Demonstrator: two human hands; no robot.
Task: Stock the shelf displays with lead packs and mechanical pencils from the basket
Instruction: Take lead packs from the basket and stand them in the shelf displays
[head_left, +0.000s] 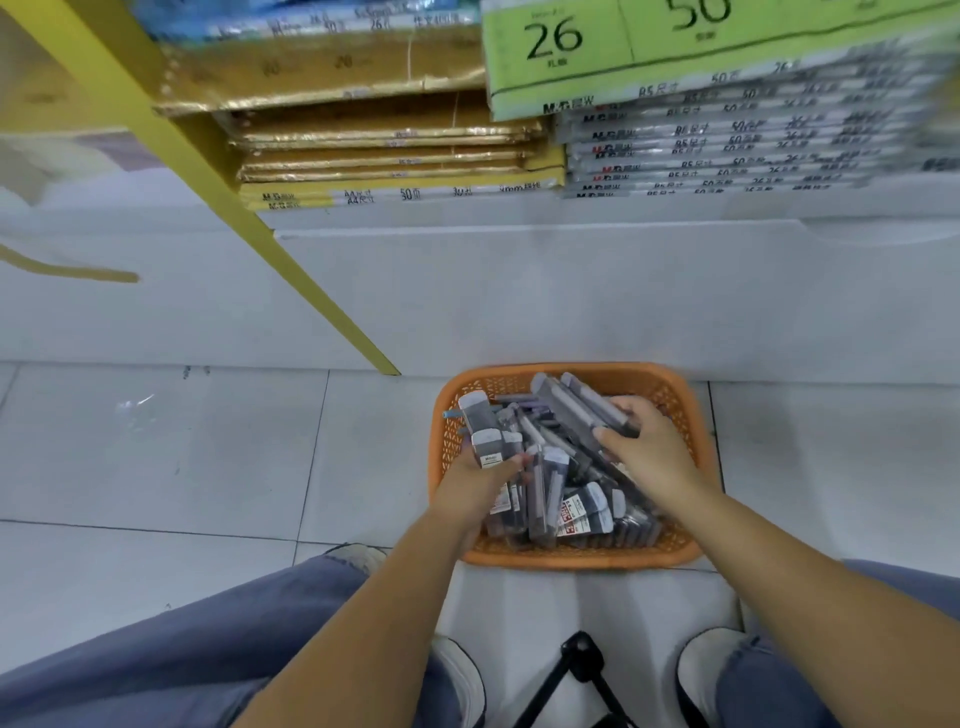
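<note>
An orange plastic basket (571, 558) stands on the tiled floor against the shelf base, filled with several grey and white lead packs (582, 512) and pencil packs. My left hand (480, 480) reaches into its left side and grips a few lead packs (480, 423) that stick up above my fingers. My right hand (647, 441) is over the right side of the basket, fingers curled round a bundle of long grey packs (576, 402) that point up and to the left.
The yellow shelf upright (291, 260) slants down to the floor left of the basket. Above, the shelf holds stacks of gold-wrapped paper packs (384, 135) and green and grey refill packs (727, 130). My knees, shoes and a black tripod (582, 670) are below the basket.
</note>
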